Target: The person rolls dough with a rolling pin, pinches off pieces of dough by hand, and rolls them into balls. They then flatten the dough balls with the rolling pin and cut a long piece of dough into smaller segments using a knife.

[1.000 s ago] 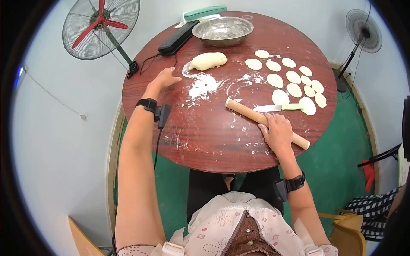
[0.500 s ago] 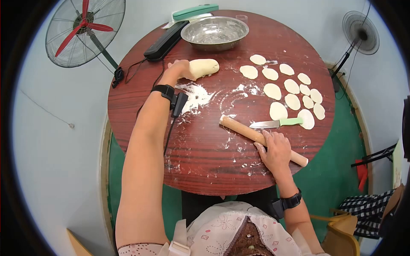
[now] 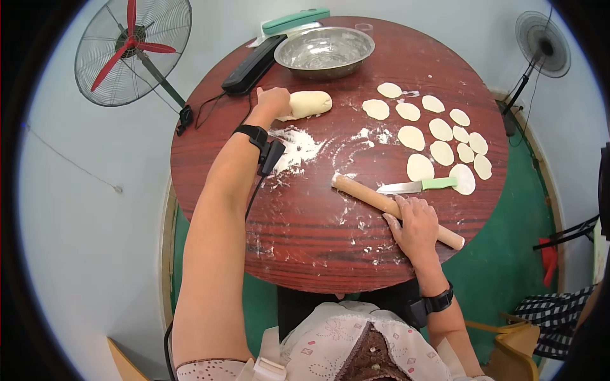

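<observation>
My left hand reaches far across the table and is closed around the left end of a thick roll of dough; some of its fingers are hidden. White flour is spread just below the dough. Closer to me, my right hand lies over a wooden rolling pin, its fingers bent across the wood. Touching or just beyond the pin lies a knife with a green handle, whose end overlaps a flat dough round. Several more thin dough rounds lie on the right side.
A metal basin stands at the back of the round wooden table. Beside it are a long black device with a cord and a green case. Fans stand at left and right.
My left hand has shifted its grip on the dough's left end, with the back of the hand raised more. The right hand stays on the rolling pin. The whole view shifts slightly.
</observation>
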Demonstrator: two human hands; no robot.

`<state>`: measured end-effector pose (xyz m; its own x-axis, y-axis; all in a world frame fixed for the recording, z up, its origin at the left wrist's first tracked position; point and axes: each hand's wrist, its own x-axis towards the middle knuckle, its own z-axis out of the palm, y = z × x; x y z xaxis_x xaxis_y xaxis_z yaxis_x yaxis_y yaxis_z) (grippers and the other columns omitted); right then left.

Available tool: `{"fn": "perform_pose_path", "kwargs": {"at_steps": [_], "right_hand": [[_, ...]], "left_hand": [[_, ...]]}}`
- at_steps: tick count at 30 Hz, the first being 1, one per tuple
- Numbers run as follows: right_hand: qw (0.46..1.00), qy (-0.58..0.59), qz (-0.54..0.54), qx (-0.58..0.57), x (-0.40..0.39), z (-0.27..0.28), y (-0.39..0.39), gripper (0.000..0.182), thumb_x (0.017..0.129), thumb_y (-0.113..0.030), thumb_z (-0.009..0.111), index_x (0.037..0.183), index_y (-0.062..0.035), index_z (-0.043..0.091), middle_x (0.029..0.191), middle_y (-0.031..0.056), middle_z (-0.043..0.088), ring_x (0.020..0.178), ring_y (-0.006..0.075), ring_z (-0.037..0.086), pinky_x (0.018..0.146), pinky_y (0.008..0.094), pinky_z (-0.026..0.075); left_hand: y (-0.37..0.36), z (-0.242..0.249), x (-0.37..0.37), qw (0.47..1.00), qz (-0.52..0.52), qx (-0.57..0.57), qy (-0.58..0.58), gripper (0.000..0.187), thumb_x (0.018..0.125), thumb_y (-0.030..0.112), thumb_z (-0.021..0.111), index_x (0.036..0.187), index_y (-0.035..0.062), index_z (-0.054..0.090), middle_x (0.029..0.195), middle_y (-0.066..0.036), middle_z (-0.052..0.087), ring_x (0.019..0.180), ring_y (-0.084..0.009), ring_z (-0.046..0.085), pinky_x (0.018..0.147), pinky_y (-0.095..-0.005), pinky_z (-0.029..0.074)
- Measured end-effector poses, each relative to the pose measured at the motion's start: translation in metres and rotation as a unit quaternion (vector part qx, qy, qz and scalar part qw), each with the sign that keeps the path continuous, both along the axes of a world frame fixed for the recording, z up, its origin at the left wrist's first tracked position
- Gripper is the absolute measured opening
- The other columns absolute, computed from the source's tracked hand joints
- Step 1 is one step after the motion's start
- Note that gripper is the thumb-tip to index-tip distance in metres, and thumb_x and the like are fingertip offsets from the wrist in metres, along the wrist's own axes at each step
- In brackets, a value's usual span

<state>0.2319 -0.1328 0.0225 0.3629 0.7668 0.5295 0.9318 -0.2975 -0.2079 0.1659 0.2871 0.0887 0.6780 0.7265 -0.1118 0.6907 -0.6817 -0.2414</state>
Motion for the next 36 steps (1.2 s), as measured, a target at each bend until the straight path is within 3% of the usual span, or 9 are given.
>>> {"fn": "perform_pose_path", "kwargs": {"at_steps": [8,12,13,16,23,26,27,30,36], "right_hand": [[1.000,-0.014,-0.001,0.007,-0.002,-0.001,-0.003,0.038,0.074,-0.026,0.071,0.103,-0.0042,0.062,0.083,0.0074,0.057,0.079,0.0239,0.055,0.069,0.0369,0.043],[1.000,-0.023,-0.002,0.016,-0.002,-0.002,-0.002,0.038,0.074,-0.026,0.071,0.104,-0.0042,0.062,0.083,0.0075,0.057,0.079,0.0240,0.055,0.069,0.0370,0.043],[1.000,-0.021,-0.002,0.011,-0.002,-0.001,-0.002,0.038,0.074,-0.026,0.071,0.104,-0.0042,0.062,0.083,0.0075,0.057,0.078,0.0240,0.055,0.069,0.0369,0.043],[1.000,-0.016,-0.001,0.004,-0.002,-0.002,-0.003,0.039,0.074,-0.026,0.071,0.104,-0.0044,0.062,0.084,0.0075,0.057,0.079,0.0241,0.055,0.069,0.0367,0.043],[1.000,0.000,0.006,0.004,0.001,-0.002,-0.002,0.040,0.073,-0.026,0.072,0.105,-0.0049,0.062,0.087,0.0077,0.059,0.081,0.0242,0.055,0.071,0.0363,0.043],[1.000,0.004,-0.002,-0.002,0.000,0.000,-0.001,0.040,0.073,-0.025,0.072,0.105,-0.0049,0.062,0.087,0.0076,0.058,0.081,0.0241,0.055,0.071,0.0364,0.043],[1.000,0.005,0.001,0.002,0.000,0.000,-0.001,0.040,0.073,-0.025,0.072,0.106,-0.0049,0.062,0.088,0.0076,0.059,0.082,0.0241,0.055,0.071,0.0364,0.043],[1.000,0.005,0.004,0.006,0.001,-0.001,-0.001,0.041,0.073,-0.025,0.073,0.106,-0.0049,0.062,0.090,0.0078,0.059,0.083,0.0242,0.056,0.072,0.0364,0.043],[1.000,0.020,0.008,-0.004,0.002,0.001,-0.001,0.043,0.071,-0.023,0.074,0.107,-0.0046,0.060,0.093,0.0095,0.060,0.084,0.0266,0.056,0.072,0.0381,0.043]], "left_hand": [[-0.007,0.003,-0.003,0.991,0.075,-0.034,-0.103,0.036,0.075,0.028,0.066,0.104,0.0072,0.068,0.112,-0.012,0.065,0.107,-0.0282,0.060,0.091,-0.0521,0.041],[-0.026,0.027,-0.012,0.999,0.032,0.023,0.036,0.059,0.064,0.049,0.077,0.107,0.0089,0.068,0.111,-0.016,0.064,0.106,-0.0297,0.060,0.095,-0.0556,0.037],[-0.016,0.026,-0.011,0.997,0.039,0.008,0.063,0.076,0.055,0.058,0.079,0.109,0.0057,0.067,0.113,-0.017,0.064,0.106,-0.0321,0.060,0.094,-0.0556,0.037],[0.009,0.010,-0.007,0.981,0.109,-0.149,0.057,0.091,0.056,0.059,0.078,0.128,0.0086,0.055,0.133,-0.016,0.051,0.125,-0.0352,0.046,0.105,-0.0577,0.020],[0.038,-0.016,0.009,0.974,0.105,-0.194,0.057,0.060,0.055,0.034,0.080,0.108,0.0076,0.068,0.115,-0.017,0.063,0.111,-0.0352,0.057,0.096,-0.0512,0.029],[0.019,-0.007,0.012,0.983,0.136,-0.121,0.036,0.053,0.053,0.028,0.079,0.097,0.0009,0.070,0.105,-0.020,0.066,0.100,-0.0327,0.063,0.088,-0.0516,0.041],[0.012,0.000,0.016,0.976,0.167,-0.129,0.060,0.052,0.062,0.025,0.075,0.112,0.0131,0.067,0.115,-0.015,0.064,0.110,-0.0323,0.058,0.096,-0.0486,0.028],[0.015,0.007,0.027,0.976,0.166,-0.082,0.112,0.050,0.065,0.022,0.074,0.114,0.0145,0.066,0.117,-0.013,0.063,0.112,-0.0301,0.057,0.096,-0.0447,0.031],[0.044,-0.004,0.038,0.980,0.074,-0.106,0.150,0.038,0.068,0.017,0.073,0.104,0.0043,0.068,0.106,-0.016,0.066,0.091,-0.0346,0.066,0.078,-0.0437,0.052]]}}
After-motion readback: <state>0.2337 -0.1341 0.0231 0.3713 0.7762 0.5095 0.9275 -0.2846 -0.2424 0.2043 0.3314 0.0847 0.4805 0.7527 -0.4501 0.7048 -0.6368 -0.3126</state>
